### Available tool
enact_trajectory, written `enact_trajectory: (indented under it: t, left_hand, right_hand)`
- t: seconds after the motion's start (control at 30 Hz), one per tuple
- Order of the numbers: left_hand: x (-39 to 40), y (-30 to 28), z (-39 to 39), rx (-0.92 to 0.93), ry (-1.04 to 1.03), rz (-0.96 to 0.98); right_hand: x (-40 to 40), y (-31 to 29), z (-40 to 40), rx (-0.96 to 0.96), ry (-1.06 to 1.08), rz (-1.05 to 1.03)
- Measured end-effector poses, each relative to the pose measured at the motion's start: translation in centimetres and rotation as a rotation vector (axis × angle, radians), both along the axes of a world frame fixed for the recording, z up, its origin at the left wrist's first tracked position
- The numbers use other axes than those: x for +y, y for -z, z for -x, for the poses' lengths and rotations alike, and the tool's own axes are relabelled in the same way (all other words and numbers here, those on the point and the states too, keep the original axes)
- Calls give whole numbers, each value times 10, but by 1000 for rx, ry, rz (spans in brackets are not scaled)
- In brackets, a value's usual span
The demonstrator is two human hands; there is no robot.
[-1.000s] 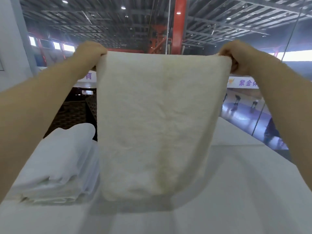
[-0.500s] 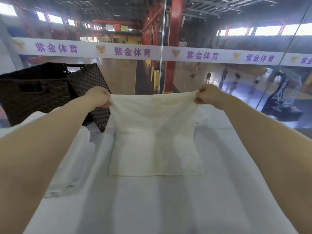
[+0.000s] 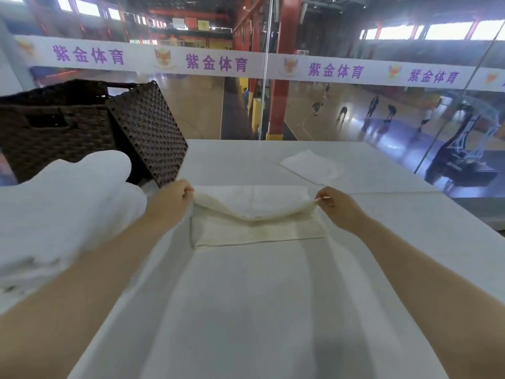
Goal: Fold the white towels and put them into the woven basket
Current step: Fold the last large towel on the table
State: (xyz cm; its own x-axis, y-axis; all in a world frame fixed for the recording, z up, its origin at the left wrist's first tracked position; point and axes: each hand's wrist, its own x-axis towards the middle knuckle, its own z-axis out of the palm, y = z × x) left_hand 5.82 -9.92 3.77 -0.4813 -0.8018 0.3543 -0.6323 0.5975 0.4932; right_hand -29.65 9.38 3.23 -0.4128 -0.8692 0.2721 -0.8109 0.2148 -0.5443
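The left hand [image 3: 170,201] and right hand [image 3: 337,207] each pinch a far corner of the towel [image 3: 257,228], fingers closed tight on the cloth; the held edge sags between them, lifted just above the half that lies flat on the table [image 3: 246,310]; by the look of it a fold is midway, the far half being brought over the near half, the edges not yet met; so this towel is partly folded and not yet ready to go in; a thick stack [image 3: 62,203] of white towels sits on the table at the left, just in front of the basket [image 3: 54,127], and whether all of it is folded I cannot tell; the basket stands at the far left corner with its lid [image 3: 147,132] leaning against its side, and its inside is hidden, so nothing can be said of what it holds; another small white cloth [image 3: 311,166] lies flat at the far right, well apart from the hands, seemingly waiting; judged so, most of the work is left: finish this fold, deal with the rest, load the basket.
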Motion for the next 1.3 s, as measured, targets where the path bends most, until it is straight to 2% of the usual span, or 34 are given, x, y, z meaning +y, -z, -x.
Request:
enact_trajectory:
  t: [0.07, 0.2, 0.3, 0.4, 0.57, 0.73, 0.8, 0.9, 1.1, 1.2, 1.3]
  left_hand:
    - [23, 31, -9, 32, 50, -48]
    - [57, 70, -31, 17, 14, -159]
    - [73, 83, -36, -13, 80, -127]
    - [80, 89, -39, -25, 139, -59]
    - [95, 86, -43, -57, 244, 12]
    - [101, 66, -23, 164, 103, -33]
    - [109, 62, -12, 178, 109, -16]
    - [125, 77, -4, 52, 205, -52]
    - [125, 93, -13, -110, 402, 120]
    - [130, 89, -18, -164, 532, 169]
    - [139, 85, -25, -136, 648, 137]
  right_hand:
    - [16, 26, 1, 6, 15, -49]
    - [46, 56, 2, 74, 6, -89]
    - [59, 70, 5, 146, -7, -138]
    - [66, 72, 4, 220, 21, -135]
    - [78, 80, 5, 216, 119, -161]
    - [82, 61, 3, 110, 173, -168]
    - [87, 57, 7, 109, 167, -176]
    - [98, 55, 18, 129, 166, -225]
    - [106, 61, 25, 378, 177, -334]
    - [105, 63, 19, 310, 239, -311]
    - [99, 56, 11, 113, 348, -291]
